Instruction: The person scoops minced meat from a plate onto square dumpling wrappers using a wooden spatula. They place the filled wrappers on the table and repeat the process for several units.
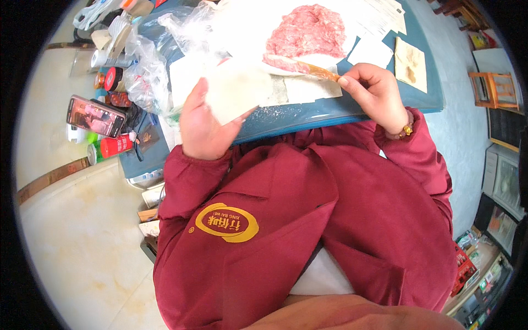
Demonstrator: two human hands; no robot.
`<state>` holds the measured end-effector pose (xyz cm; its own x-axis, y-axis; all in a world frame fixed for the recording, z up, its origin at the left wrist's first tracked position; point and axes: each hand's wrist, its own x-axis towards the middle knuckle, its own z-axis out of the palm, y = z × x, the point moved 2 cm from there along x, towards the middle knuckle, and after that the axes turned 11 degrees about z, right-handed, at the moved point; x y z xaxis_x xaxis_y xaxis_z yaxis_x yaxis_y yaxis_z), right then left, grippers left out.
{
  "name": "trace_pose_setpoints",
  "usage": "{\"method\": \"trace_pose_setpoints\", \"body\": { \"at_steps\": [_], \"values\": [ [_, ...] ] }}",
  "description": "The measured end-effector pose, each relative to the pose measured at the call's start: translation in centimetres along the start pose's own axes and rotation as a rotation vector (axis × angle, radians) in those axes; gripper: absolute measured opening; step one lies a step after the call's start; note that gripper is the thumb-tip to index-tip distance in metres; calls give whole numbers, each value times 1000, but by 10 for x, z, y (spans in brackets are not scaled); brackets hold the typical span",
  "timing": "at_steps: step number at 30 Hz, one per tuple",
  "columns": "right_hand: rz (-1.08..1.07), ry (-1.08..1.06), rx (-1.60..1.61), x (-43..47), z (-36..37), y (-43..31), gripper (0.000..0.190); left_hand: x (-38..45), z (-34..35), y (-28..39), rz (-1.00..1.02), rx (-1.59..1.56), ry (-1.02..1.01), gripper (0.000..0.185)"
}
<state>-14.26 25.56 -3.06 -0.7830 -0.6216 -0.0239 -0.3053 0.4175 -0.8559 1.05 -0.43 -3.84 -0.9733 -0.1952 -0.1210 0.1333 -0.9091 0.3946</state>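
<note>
A pale square sheet (239, 93), apparently a thin dough wrapper, lies across the palm and fingers of my left hand (209, 123). My right hand (371, 93) pinches the end of a flat wooden stick (324, 73) between thumb and fingers. Pink minced meat coats the stick's other end, which is right of the sheet and apart from it. Just beyond the stick sits a mound of minced meat (309, 33) on a white surface washed out by glare. More pale sheets (315, 88) lie on the table beneath the stick.
White crumbs dust the edge of the blue table (284, 115). Clear plastic bags (144, 74), a lidded jar (113, 79), a lit phone (96, 115) and a red can (116, 145) crowd the left. A stained pale sheet (410, 65) and papers (373, 16) lie right. A wooden stool (493, 88) stands beyond.
</note>
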Motion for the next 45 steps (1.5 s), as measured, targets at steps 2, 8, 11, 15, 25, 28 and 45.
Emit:
{"method": "trace_pose_setpoints", "body": {
  "at_steps": [2,8,11,15,25,28,45],
  "values": [
    [-22,67,85,1,18,-9,15,11,5,-15,-41,-102,-86,55],
    [-518,299,-342,-15,34,-28,13,31,32,-17,235,219,-122,56],
    [-238,108,-122,-18,35,-22,12,37,8,-22,30,-178,-322,56],
    [134,147,161,-4,36,-5,19,35,25,-34,119,-265,-186,58],
    [167,7,374,-15,29,8,19,39,26,-14,93,-252,-273,64],
    [105,-33,182,-17,28,7,19,39,32,-13,129,-166,-265,64],
    [210,111,-324,14,-48,41,24,41,28,1,102,-209,-323,61]
  ]
}}
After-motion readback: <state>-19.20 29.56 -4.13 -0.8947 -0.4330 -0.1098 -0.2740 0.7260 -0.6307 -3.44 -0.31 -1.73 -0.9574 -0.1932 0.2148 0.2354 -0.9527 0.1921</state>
